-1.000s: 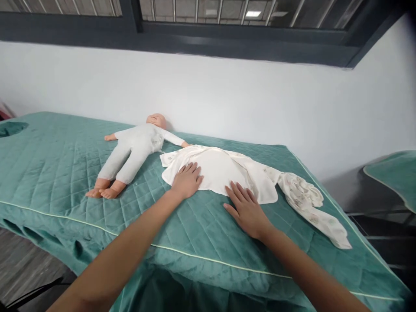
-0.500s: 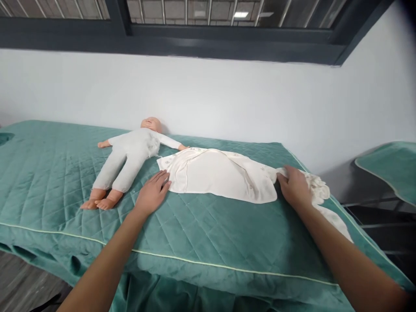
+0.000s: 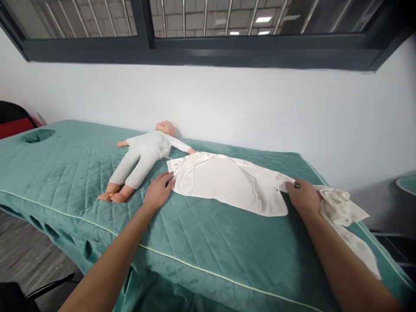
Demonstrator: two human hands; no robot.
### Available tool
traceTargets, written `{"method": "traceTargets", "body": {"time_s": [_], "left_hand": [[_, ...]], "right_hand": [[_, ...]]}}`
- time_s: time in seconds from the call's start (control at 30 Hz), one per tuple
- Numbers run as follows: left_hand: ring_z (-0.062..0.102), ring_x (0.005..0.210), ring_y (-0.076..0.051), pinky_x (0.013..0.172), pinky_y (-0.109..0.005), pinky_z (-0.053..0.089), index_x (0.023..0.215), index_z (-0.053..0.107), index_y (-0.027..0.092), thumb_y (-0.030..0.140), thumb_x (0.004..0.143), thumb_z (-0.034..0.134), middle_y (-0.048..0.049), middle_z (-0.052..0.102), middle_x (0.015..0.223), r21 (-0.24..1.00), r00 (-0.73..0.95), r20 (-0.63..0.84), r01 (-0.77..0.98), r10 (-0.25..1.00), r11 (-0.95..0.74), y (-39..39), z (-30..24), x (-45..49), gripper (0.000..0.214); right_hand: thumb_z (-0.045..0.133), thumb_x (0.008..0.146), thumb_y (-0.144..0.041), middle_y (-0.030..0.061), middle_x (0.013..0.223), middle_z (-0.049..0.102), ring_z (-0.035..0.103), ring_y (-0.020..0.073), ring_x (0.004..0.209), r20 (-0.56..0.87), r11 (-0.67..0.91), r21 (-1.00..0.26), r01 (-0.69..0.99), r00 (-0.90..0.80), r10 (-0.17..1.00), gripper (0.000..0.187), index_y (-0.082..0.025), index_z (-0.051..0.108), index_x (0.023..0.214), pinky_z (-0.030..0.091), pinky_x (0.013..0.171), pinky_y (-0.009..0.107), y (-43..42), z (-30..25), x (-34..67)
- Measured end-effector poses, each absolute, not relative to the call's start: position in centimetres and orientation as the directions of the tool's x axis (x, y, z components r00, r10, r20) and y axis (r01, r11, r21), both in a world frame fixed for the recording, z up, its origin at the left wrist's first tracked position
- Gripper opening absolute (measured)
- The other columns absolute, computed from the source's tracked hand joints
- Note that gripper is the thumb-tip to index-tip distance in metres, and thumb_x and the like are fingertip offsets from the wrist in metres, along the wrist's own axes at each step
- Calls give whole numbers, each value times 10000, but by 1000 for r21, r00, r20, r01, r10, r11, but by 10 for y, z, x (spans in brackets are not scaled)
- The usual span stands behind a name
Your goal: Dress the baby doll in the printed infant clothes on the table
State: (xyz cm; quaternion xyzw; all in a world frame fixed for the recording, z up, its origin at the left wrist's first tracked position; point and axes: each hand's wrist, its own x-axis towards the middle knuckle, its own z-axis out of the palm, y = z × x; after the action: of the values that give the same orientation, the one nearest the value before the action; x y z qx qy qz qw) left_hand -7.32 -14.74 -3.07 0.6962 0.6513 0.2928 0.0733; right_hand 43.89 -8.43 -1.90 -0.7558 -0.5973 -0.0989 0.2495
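Note:
A white baby garment [image 3: 221,177] with small printed motifs lies spread across the green quilted bed cover. At its left edge my left hand [image 3: 159,189] has fingertips and thumb closed on the fabric. My right hand [image 3: 303,197] pinches the garment's narrow right end between thumb and fingers. Beyond that hand, a bunched white cloth [image 3: 338,206] trails toward the bed's right edge; whether it joins the garment is hidden. A baby doll [image 3: 146,149] with a white cloth body lies on its back left of the garment, one hand close to the garment's upper corner.
The green bed [image 3: 224,255] has a face hole [image 3: 38,135] at its far left. Behind it rise a white wall [image 3: 227,104] and a dark window frame [image 3: 253,52]. A red and black item [image 3: 14,123] stands at the left. Part of another green surface [image 3: 407,184] shows at right.
The camera view has shifted, so the bed sits further right and more of its left end shows. Both hands stay at the garment's ends; the left fingers look more curled.

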Motion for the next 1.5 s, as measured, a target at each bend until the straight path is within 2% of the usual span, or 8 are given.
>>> {"method": "traceTargets", "body": {"time_s": [0.17, 0.53, 0.77, 0.9, 1.17, 1.33, 1.43, 1.5], "left_hand": [[550, 1318, -225, 1154, -423, 413, 1232, 663, 224, 387, 979, 391, -38, 657, 1357, 496, -40, 319, 858, 947, -131, -146, -31, -73, 406], [597, 1262, -206, 1141, -399, 442, 1170, 671, 221, 347, 974, 413, -48, 660, 1350, 500, -73, 391, 854, 918, -145, -146, -35, -71, 348], [415, 1447, -191, 1216, -441, 359, 1188, 643, 221, 315, 982, 397, -41, 579, 1451, 471, -72, 524, 855, 849, -218, -170, 6, -92, 335], [459, 1408, -196, 1209, -417, 352, 1192, 636, 220, 333, 978, 409, -55, 573, 1449, 500, -177, 584, 847, 792, -180, -177, 27, -149, 331], [488, 1380, -320, 1167, -462, 365, 1499, 400, 183, 516, 888, 535, -121, 492, 1522, 738, -336, 58, 649, 940, 186, -138, 20, -239, 709], [616, 1217, -348, 1051, -491, 471, 1320, 607, 200, 575, 859, 588, -98, 672, 1319, 910, -242, -124, 358, 962, 208, -101, 36, -248, 594], [691, 1043, -360, 894, -508, 551, 1184, 674, 146, 602, 842, 616, -147, 748, 1103, 954, -179, -280, 60, 943, 294, -82, 36, -250, 572], [712, 950, -351, 812, -503, 570, 1132, 683, 124, 583, 832, 648, -162, 758, 1002, 949, -136, -313, -89, 940, 303, -74, 33, -248, 549]], "right_hand": [[427, 881, -296, 261, 1242, 633, 587, 363, 1171, 511, -230, -323, 918, 374, 774, 444, -98, 619, 1229, 457, 953, 448, -94, -10, 422], [475, 937, -291, 137, 1240, 650, 586, 273, 1209, 753, 399, -393, 829, 41, 657, 243, -208, 602, 1127, 456, 1059, 493, -147, 6, 321], [481, 955, -296, 109, 1300, 606, 556, 265, 1252, 626, 600, -488, 634, -224, 747, 225, -250, 568, 1158, 451, 1069, 496, -157, 25, 228], [478, 946, -305, 108, 1350, 574, 515, 259, 1304, 528, 641, -509, 575, -380, 760, 293, -231, 545, 1222, 401, 1130, 478, -110, 29, 167], [489, 915, -427, 218, 1391, 537, 537, 313, 1290, 360, 417, -690, 592, -219, 907, 609, -102, 410, 1425, 410, 1096, 465, 49, 16, 49], [342, 968, -555, 212, 1293, 643, 577, 364, 1247, 167, 249, -686, 684, -185, 968, 670, -126, 348, 1482, 405, 1063, 524, 129, 26, -10], [370, 923, -677, 288, 1319, 611, 582, 422, 1231, 102, 217, -703, 678, -206, 973, 802, -59, 410, 1432, 425, 1032, 566, 152, 31, -36], [419, 898, -706, 259, 1361, 600, 593, 400, 1234, 88, 248, -724, 643, -271, 959, 812, -80, 459, 1413, 452, 1041, 524, 156, 33, -47]]}}
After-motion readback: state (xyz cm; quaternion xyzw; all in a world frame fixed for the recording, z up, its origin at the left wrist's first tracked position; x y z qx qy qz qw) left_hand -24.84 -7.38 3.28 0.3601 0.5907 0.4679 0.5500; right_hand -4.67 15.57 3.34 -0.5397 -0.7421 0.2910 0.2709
